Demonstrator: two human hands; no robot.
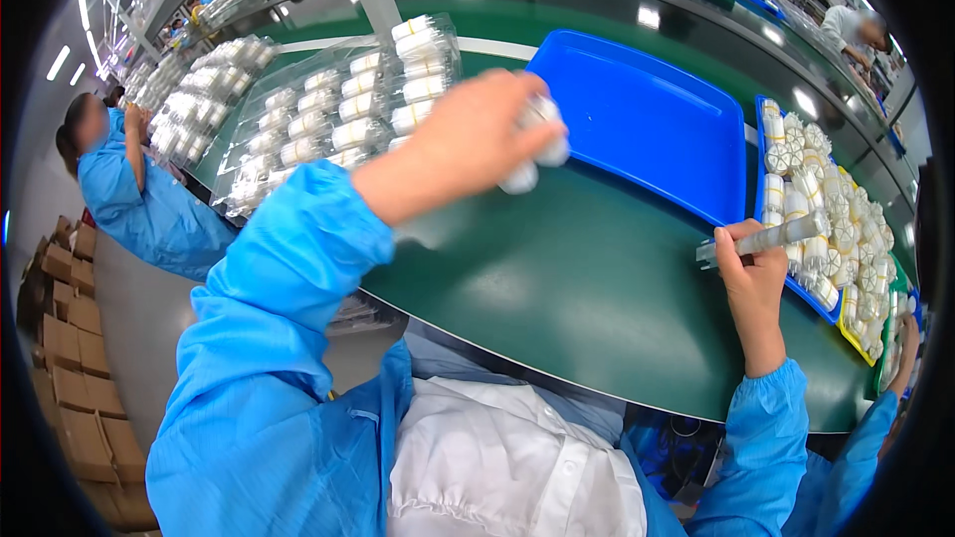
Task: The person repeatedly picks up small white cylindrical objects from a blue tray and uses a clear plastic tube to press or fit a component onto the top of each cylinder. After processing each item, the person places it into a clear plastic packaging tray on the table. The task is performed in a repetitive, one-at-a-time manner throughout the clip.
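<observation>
White cloth garment front (497, 457) lies nearest. Left hand (463, 134) curls its fingers around blurred white cylindrical pieces (541, 127) near the shallow blue plastic tray (637, 129); right hand (753, 273) pinches a slender translucent plastic piece (788, 234). Advisable: light grip, no crushing.

Wearer's two hands (463, 134) (756, 283), one yellow tray (858, 342), one green tray (881, 370)

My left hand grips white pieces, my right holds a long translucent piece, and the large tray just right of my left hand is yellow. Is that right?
Not quite: that large tray is blue, not yellow, as the head view shows. Your left hand does grip white pieces, and your right hand holds a long translucent piece.
</observation>
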